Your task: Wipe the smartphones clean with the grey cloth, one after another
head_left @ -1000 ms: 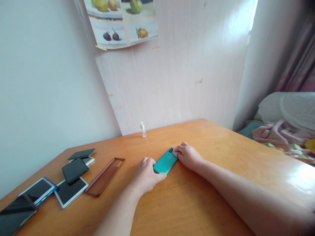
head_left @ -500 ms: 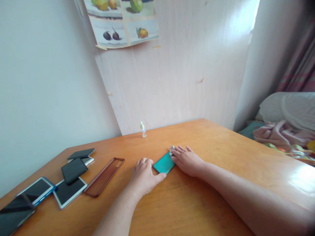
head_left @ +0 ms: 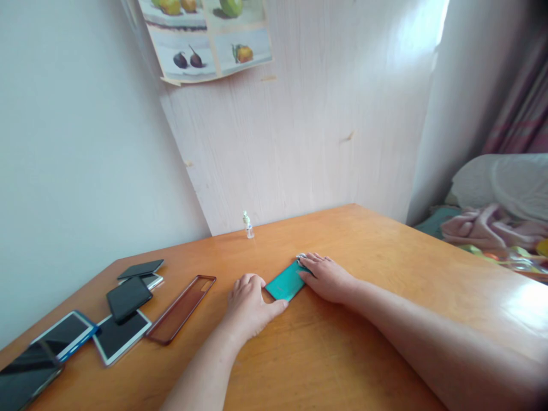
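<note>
A teal phone (head_left: 283, 283) lies back up and slanted on the wooden table (head_left: 342, 354). My left hand (head_left: 250, 302) holds its near left end, with the thumb at the lower corner and the curled fingers at the left edge. Across the phone's far right end rests my right hand (head_left: 325, 278), fingers together and pressed down. A small whitish, crumpled-looking piece (head_left: 301, 258) shows at those fingertips; what it is I cannot make out. To the left of my left hand is a clear reddish-brown phone case (head_left: 182, 311), lying by itself.
Several phones lie at the left, among them a white-framed one (head_left: 122, 337), a black one (head_left: 129, 298) overlapping it and a blue-edged one (head_left: 64, 334). A small clear spray bottle (head_left: 249, 226) stands at the back edge by the wall. Bedding (head_left: 492, 228) is beyond the table's right side.
My right hand has shifted slightly up and back at the phone's far end, showing more of the teal back. The whitish piece sits flatter under the fingertips. My left hand keeps its place.
</note>
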`<state>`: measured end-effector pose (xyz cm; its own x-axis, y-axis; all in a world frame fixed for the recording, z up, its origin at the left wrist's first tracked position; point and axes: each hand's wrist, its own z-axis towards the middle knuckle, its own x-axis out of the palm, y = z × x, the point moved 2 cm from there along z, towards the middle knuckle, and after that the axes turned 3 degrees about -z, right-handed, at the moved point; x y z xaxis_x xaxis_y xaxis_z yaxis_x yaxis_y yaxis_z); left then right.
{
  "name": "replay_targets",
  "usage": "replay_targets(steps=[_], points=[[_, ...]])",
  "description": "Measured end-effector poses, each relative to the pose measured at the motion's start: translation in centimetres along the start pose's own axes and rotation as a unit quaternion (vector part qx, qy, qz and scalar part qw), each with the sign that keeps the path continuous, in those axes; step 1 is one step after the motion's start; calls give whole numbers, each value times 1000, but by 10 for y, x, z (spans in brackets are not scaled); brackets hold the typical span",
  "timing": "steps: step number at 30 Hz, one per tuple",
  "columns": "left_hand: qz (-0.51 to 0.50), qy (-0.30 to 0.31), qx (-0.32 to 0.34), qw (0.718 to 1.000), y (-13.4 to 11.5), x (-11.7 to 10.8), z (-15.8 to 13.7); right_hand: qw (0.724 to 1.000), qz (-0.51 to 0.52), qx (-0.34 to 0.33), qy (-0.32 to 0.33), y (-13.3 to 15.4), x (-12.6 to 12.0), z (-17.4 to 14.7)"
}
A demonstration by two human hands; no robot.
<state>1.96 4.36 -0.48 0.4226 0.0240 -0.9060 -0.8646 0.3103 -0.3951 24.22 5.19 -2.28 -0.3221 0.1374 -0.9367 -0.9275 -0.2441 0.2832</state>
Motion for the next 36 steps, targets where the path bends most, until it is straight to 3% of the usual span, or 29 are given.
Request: replay_targets(steps=[11,17,23,27,36], points=[[-54,10,-23,998,-2,0,1,996,66,10,-55,-3,-3,3],[-70,-45,10,996,0,6,1,984,130,38,-115,-17,-9,8],[-206,-51,66,975,-2,14,4,966,171,72,-181,-28,-15,14],[-244,-84,80,963,-2,15,5,953,178,108,-220,-34,-19,15],[-224,-52,102,968,-1,14,7,958,142,94,-230,-31,-35,9]])
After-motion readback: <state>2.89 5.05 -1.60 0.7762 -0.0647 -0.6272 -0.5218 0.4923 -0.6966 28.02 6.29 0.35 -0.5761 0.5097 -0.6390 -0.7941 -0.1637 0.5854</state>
